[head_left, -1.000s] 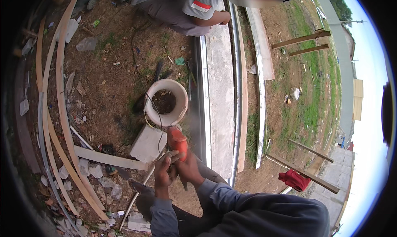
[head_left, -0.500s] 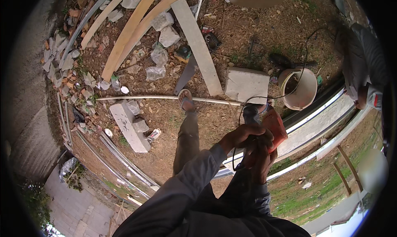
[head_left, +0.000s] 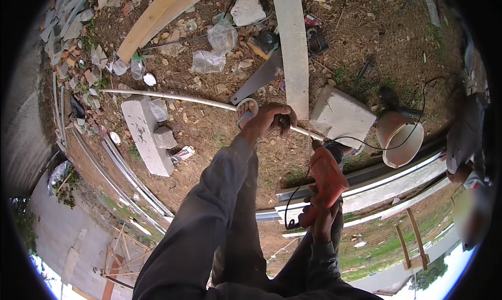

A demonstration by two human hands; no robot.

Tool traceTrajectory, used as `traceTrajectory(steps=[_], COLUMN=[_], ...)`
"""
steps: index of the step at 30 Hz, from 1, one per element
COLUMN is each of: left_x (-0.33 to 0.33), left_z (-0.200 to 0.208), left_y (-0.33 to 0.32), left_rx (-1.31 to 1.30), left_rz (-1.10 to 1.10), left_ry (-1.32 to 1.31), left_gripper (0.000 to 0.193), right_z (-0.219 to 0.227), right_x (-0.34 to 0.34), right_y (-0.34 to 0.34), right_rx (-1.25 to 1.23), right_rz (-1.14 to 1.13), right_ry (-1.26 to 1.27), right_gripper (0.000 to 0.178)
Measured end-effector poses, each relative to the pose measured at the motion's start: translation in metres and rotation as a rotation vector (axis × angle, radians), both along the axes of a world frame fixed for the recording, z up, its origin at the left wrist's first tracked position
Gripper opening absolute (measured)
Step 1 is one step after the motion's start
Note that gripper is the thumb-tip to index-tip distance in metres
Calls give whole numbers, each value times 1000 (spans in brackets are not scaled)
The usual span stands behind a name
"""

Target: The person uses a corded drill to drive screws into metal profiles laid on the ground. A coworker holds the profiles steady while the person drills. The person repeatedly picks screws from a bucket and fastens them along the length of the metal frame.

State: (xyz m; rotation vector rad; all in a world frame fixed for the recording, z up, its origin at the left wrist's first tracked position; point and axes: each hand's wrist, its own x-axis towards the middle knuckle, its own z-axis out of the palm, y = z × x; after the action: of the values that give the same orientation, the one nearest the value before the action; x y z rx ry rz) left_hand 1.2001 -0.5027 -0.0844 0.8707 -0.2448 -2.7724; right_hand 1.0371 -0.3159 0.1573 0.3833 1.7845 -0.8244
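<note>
My right hand (head_left: 323, 220) grips a red corded power drill (head_left: 328, 178) by its handle, with the drill's front end directed away from me. A black cord (head_left: 298, 198) loops beside the handle. My left hand (head_left: 273, 120) is held out farther ahead, its fingers curled together; anything inside them is hidden. Below the left hand in the picture lies a long thin white pipe (head_left: 178, 96) on the ground, near my sandalled foot (head_left: 246, 111). I cannot tell whether the hand touches the pipe. A hand saw (head_left: 259, 79) lies just beyond the foot.
A pale block (head_left: 342, 114) and a whitish bucket (head_left: 401, 140) stand at the right. Long metal profiles (head_left: 376, 193) run beside my right leg. A board (head_left: 292, 49), plastic bags (head_left: 209, 62) and a concrete piece (head_left: 146, 135) lie around. Another person (head_left: 465, 138) is at far right.
My hands were together at the drill; now my left hand has moved away, forward and left. The drill has turned so its long body shows. The view has shifted too.
</note>
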Motion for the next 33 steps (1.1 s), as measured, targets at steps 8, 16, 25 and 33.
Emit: traceTrajectory(steps=[8,16,25,33], left_x=[-16,-43,-69,-82], left_z=[-161,-227,-225,-97], left_y=[20,44,38,-1], left_rx=[-15,-253,33,-371], left_rz=[-83,-256,141,-159], left_ry=[-601,-911,-414,-663], left_gripper=[40,45,24,34], right_z=[-81,-123,-128,-127], right_x=[-28,-69,-83,-109], right_y=[65,82,77,81], right_rx=[96,166,69,46], right_rz=[49,83,29,-51], right_ry=[12,-39,-18,-93], right_gripper=[52,56,46,47])
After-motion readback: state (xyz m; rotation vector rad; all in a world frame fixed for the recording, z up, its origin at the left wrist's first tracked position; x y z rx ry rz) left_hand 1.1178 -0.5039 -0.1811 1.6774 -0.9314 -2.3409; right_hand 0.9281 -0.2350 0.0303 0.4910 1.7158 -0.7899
